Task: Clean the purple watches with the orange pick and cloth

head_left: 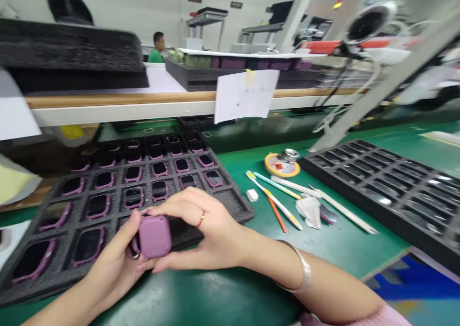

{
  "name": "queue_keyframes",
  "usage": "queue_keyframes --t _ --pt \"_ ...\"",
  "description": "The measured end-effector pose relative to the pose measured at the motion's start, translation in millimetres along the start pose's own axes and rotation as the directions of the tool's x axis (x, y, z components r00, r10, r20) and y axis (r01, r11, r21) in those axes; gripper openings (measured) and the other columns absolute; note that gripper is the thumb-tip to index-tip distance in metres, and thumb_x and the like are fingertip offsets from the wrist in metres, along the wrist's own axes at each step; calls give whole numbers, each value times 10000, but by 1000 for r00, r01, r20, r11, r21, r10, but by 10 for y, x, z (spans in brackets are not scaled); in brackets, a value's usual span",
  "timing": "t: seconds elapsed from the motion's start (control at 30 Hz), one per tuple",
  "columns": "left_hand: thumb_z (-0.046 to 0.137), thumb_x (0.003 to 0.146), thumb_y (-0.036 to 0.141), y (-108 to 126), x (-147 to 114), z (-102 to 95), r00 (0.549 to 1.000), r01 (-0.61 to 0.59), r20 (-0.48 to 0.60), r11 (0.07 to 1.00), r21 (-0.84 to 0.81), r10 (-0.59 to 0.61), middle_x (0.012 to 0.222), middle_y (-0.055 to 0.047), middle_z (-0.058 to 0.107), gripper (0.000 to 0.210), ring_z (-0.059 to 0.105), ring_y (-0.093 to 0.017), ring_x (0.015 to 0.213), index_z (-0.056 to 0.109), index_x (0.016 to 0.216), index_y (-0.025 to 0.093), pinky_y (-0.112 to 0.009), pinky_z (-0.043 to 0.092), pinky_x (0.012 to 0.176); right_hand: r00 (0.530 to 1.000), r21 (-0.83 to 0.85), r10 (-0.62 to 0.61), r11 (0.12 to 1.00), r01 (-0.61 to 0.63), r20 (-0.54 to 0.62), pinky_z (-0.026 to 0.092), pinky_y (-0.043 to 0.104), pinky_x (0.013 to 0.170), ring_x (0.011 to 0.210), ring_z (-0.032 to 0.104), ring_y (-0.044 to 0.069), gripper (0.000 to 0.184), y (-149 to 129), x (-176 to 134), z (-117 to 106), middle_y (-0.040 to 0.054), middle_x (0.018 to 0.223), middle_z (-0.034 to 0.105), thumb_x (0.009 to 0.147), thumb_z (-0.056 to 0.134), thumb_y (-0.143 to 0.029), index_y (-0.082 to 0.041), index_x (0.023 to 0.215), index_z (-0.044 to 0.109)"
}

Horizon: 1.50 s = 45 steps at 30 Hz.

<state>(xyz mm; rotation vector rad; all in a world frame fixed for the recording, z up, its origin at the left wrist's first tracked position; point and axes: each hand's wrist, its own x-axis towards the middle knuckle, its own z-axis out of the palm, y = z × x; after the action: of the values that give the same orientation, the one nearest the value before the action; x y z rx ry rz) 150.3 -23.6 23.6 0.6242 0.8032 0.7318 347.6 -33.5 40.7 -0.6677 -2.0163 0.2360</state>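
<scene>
Both hands meet around a purple watch case (pixel 155 236), a rounded square with its smooth face toward me. My left hand (pixel 117 261) grips it from the left, thumb along the upper edge. From the right, my right hand (pixel 206 228) curves its fingers over the top and its thumb along the bottom. A second purple edge shows behind the case by the left fingers; what it belongs to is partly hidden. Just beyond the hands lies a black foam tray (pixel 235 204) with rows of purple-framed watches (pixel 97 206) in its pockets.
Toothbrushes (pixel 275 199), a crumpled white tissue (pixel 309 211) and a yellow tape roll (pixel 282 165) lie right on the green bench. Farther right stands a black tray (pixel 359 199) of glassy pieces. A shelf (pixel 143 115) crosses ahead, with a slanted post (pixel 359 106). A person (pixel 157 48) is behind.
</scene>
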Motion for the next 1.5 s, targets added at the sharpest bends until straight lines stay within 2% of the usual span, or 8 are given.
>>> queue_keyframes --t 0.2,0.63,0.83,0.97,1.1,1.23,1.37,1.5 --pt "867 661 590 57 7 136 995 -21 91 998 -55 26 592 4 631 499 362 -20 372 716 770 127 -141 233 358 996 9 64 998 -65 54 549 401 886 980 684 229 575 -33 24 -14 81 1069 745 780 864 -339 -218 1268 585" --pt "833 733 567 35 -9 77 975 -6 220 996 -88 25 728 -41 684 490 421 -37 448 696 899 127 -166 222 400 995 -135 15 991 -1 99 563 381 870 997 685 221 526 -117 29 -10 90 1129 727 864 754 -218 -212 1344 539" --pt "889 736 330 49 2 55 976 -17 210 976 -218 64 771 -37 722 341 445 -27 471 690 939 141 -145 240 423 992 -368 124 924 -105 27 592 433 823 943 706 261 387 -22 -102 -419 92 1061 735 864 717 -294 -239 1226 591" --pt "754 826 470 77 36 39 968 25 250 972 -232 35 745 -84 764 351 413 -45 371 680 892 134 -187 220 384 977 -475 213 862 -176 25 614 470 779 898 723 284 303 268 -450 -791 88 1046 737 898 677 -393 -275 1176 645" --pt "684 867 469 78 42 56 962 2 268 981 -196 51 636 -52 698 344 324 -22 342 677 808 130 -185 146 377 955 -486 253 861 -149 157 637 441 696 896 755 282 297 471 -701 -961 82 1117 752 920 667 -447 -314 1182 713" --pt "711 870 419 57 25 91 966 -50 245 990 -131 81 687 -56 687 296 347 -18 399 716 895 123 -176 161 411 957 -432 267 881 -195 112 638 460 824 990 750 271 248 282 -540 -847 69 1173 742 964 623 -387 -328 1185 719" --pt "631 915 523 36 27 74 959 -15 279 992 -128 50 788 -115 723 410 460 -68 463 726 965 127 -206 258 455 967 -267 209 950 -164 149 621 391 910 1073 720 232 288 -87 -162 -493 72 1182 723 931 685 -288 -291 1216 647" --pt "674 886 535 20 38 31 958 18 286 993 -119 17 795 -104 704 423 482 -67 472 722 881 116 -197 283 455 955 -192 180 972 -135 238 592 423 956 1147 674 257 242 -223 79 -134 101 1245 682 838 790 -251 -243 993 605"
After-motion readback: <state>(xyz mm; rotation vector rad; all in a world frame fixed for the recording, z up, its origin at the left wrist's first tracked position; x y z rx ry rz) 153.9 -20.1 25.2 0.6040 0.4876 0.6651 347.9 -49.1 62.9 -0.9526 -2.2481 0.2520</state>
